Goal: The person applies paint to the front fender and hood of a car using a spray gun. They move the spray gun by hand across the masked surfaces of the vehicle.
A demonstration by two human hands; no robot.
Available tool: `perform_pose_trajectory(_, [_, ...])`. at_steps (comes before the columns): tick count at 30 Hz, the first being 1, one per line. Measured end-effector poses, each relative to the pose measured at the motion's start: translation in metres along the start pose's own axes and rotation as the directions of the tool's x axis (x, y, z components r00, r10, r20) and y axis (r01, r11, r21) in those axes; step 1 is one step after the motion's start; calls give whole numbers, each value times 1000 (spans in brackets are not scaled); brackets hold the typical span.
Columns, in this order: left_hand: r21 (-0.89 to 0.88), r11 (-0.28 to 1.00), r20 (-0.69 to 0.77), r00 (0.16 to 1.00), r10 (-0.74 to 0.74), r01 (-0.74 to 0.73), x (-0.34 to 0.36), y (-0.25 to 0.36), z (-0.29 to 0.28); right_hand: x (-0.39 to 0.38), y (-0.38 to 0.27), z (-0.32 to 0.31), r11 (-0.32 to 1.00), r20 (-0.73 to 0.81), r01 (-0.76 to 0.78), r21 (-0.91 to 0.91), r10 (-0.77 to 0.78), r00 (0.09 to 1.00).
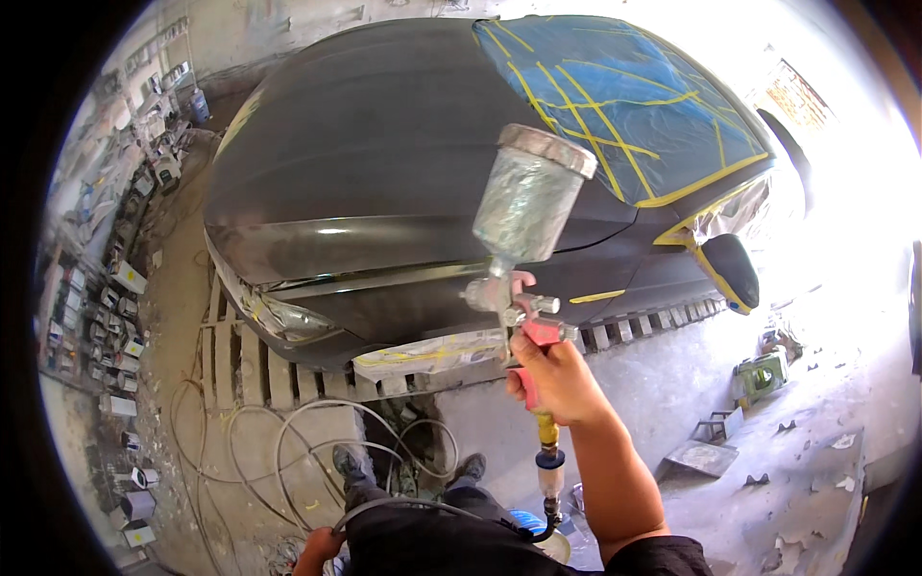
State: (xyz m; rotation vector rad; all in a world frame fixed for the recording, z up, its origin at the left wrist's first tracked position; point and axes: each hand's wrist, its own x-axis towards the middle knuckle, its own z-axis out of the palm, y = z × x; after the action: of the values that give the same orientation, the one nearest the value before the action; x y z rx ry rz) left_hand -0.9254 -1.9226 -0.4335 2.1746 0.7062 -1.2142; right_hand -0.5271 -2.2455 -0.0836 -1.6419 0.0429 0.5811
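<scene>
My right hand (562,382) is wrapped round the red grip of a spray gun (519,312), held up in front of the car. On top of the gun sits a paint-smeared metal cup (531,197), tilted a little. A yellow and black fitting (549,461) joins the grip's bottom to the air line. Low at the left, my left hand (322,545) is closed on a grey air hose (413,501) that runs across my legs. The dark matte car (375,144) has a glossy darker strip along its upper side, just left of the gun.
Blue masking film (615,77) with yellow tape covers the car's glass. Hose loops (288,451) lie around my feet. A slatted floor grate (240,365) runs beneath the car. Cans and boxes (115,336) crowd the left side. A green container (762,376) stands on the right.
</scene>
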Motion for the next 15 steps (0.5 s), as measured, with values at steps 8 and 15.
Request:
perform_pose_trajectory(8, [-20, 992, 21, 992, 123, -123, 16, 44, 11, -11, -1, -87, 996, -289, 68, 61, -48, 956])
perform_pose_trajectory(15, [29, 992, -62, 990, 126, -125, 13, 98, -4, -45, -2, -138, 996, -624, 92, -12, -80, 777])
